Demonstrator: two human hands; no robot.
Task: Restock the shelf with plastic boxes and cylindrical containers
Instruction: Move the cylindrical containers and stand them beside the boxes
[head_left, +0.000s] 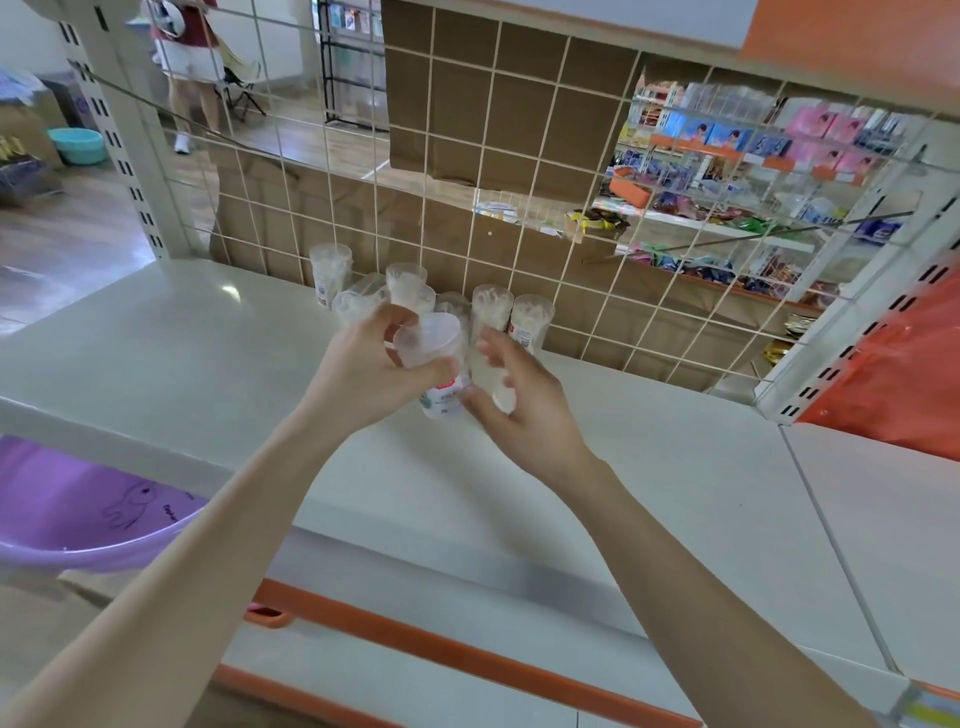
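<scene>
Several clear cylindrical containers (491, 312) of white cotton swabs stand at the back of the white shelf (649, 467), against the wire grid. My left hand (371, 364) grips one more container (434, 358) by its upper part, lid toward me, just above the shelf. My right hand (519, 400) curls its fingers round another container (493, 382) right beside it, partly hidden behind the fingers. Both hands are just in front of the standing group.
A wire grid back panel (467, 171) closes the shelf, with brown cardboard behind it. A purple plastic basin (78, 509) sits lower left. An orange bag (904, 374) hangs at the right. A person stands far back left. Stocked shelves show beyond the grid.
</scene>
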